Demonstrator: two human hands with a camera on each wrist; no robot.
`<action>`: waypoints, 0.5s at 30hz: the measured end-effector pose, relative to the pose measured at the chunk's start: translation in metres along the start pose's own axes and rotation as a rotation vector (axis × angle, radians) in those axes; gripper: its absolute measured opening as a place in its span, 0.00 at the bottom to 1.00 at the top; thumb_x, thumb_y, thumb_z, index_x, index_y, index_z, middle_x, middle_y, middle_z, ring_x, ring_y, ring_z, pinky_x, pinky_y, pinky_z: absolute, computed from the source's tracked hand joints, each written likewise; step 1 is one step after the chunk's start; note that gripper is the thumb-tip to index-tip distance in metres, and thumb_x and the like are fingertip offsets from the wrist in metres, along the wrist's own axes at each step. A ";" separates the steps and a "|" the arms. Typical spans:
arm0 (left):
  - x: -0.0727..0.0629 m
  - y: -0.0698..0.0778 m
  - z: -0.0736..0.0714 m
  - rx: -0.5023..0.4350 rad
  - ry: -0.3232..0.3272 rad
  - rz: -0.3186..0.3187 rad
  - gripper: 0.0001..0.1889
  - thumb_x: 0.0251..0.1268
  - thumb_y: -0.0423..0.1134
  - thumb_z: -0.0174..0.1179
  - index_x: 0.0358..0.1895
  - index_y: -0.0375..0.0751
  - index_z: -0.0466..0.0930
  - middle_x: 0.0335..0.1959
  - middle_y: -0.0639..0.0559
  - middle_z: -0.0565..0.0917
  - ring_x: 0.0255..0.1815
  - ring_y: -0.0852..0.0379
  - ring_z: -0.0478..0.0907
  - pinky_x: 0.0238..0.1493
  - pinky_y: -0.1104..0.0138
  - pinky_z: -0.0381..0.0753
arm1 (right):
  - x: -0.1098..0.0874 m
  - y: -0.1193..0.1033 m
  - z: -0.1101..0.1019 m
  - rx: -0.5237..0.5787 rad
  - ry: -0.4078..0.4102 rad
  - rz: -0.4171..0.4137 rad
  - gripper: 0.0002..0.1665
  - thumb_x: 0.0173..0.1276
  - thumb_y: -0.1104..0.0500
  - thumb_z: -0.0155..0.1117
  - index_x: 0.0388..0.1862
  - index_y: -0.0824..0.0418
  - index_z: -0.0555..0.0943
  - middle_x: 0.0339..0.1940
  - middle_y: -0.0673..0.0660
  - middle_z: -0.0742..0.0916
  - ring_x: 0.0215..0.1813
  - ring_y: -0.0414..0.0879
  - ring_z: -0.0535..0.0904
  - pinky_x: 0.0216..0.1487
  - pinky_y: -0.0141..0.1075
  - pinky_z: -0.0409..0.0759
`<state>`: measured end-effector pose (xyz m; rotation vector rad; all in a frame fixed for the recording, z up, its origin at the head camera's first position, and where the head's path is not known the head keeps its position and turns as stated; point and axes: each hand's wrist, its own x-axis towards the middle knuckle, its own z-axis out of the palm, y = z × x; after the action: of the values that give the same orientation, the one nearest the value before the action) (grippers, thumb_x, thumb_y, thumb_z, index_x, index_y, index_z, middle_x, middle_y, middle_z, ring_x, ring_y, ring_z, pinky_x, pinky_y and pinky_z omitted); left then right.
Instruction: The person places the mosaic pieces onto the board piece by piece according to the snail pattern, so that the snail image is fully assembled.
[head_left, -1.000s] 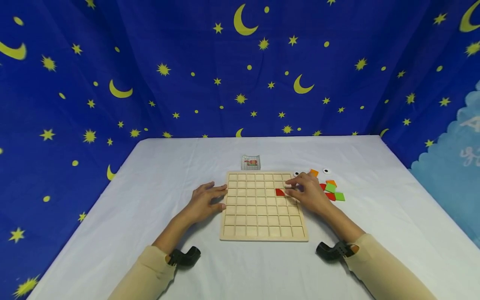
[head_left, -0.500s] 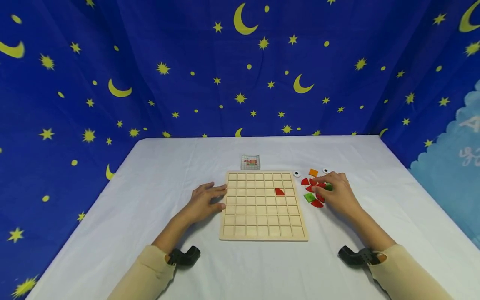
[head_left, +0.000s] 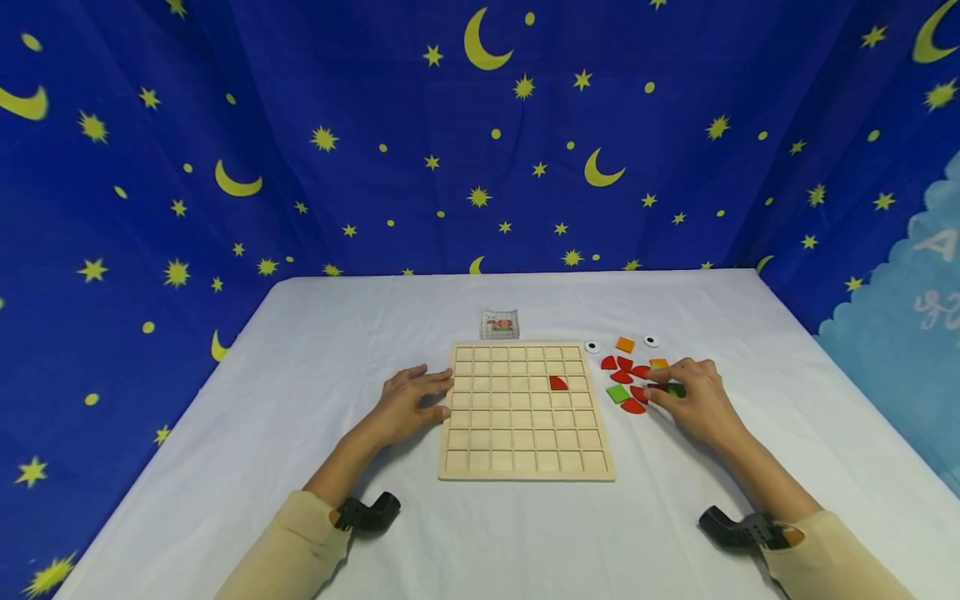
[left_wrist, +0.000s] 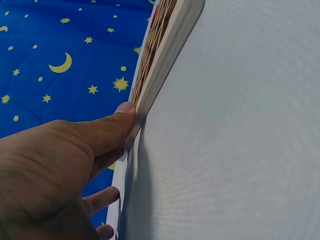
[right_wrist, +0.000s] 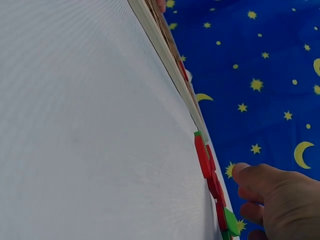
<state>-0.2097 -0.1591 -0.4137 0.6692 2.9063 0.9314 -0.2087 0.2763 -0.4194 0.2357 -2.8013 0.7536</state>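
Observation:
A wooden grid board (head_left: 502, 421) lies in front of me, with one red quarter-circle tile (head_left: 558, 383) in a cell at its upper right. My left hand (head_left: 405, 406) rests at the board's left edge, fingers extended; in the left wrist view the thumb (left_wrist: 117, 125) meets the board's side. Over a loose cluster of tiles right of the board is my right hand (head_left: 697, 400). Its thumb and index finger stand apart, with red and green showing between them. Around these fingers lie red quarter-circle tiles (head_left: 621, 377) and a green square tile (head_left: 618, 393).
Two white eye tiles (head_left: 651, 341) and an orange square tile (head_left: 625, 344) lie behind the cluster. A small picture card (head_left: 499, 324) is just beyond the board. White cloth (head_left: 360, 325) covers the table, and a blue star-patterned curtain (head_left: 390, 108) hangs behind.
My right hand has left the red quarter-circle tile on the board, moved right to the loose tiles, then slightly farther right and nearer me. My left hand has stayed at the board's edge.

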 end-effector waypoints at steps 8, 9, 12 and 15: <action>0.000 -0.001 0.000 -0.009 0.001 0.003 0.26 0.59 0.42 0.64 0.62 0.40 0.74 0.68 0.48 0.70 0.73 0.37 0.54 0.69 0.40 0.46 | -0.005 0.005 -0.005 -0.033 0.014 -0.020 0.15 0.58 0.57 0.70 0.42 0.62 0.85 0.40 0.62 0.82 0.47 0.55 0.65 0.42 0.41 0.59; 0.000 -0.001 0.000 -0.006 0.001 0.003 0.26 0.59 0.42 0.64 0.62 0.40 0.74 0.68 0.48 0.70 0.73 0.37 0.54 0.69 0.40 0.46 | -0.006 0.005 -0.005 -0.029 0.015 -0.025 0.15 0.57 0.57 0.70 0.42 0.62 0.86 0.39 0.62 0.82 0.46 0.55 0.64 0.41 0.41 0.58; 0.000 -0.001 0.000 -0.008 -0.002 -0.001 0.26 0.59 0.42 0.63 0.62 0.40 0.73 0.68 0.49 0.70 0.74 0.37 0.54 0.70 0.40 0.46 | -0.007 0.005 -0.005 -0.019 0.009 -0.031 0.14 0.57 0.58 0.70 0.42 0.62 0.86 0.39 0.61 0.81 0.46 0.54 0.64 0.40 0.40 0.57; 0.000 -0.002 0.000 -0.006 -0.002 0.002 0.26 0.59 0.43 0.63 0.62 0.40 0.73 0.68 0.49 0.70 0.74 0.37 0.54 0.70 0.40 0.46 | -0.007 0.005 -0.005 -0.021 0.000 -0.035 0.14 0.57 0.58 0.71 0.42 0.61 0.86 0.40 0.61 0.81 0.45 0.54 0.63 0.40 0.40 0.56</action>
<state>-0.2102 -0.1601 -0.4149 0.6731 2.9002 0.9390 -0.2022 0.2836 -0.4195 0.2807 -2.7955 0.7164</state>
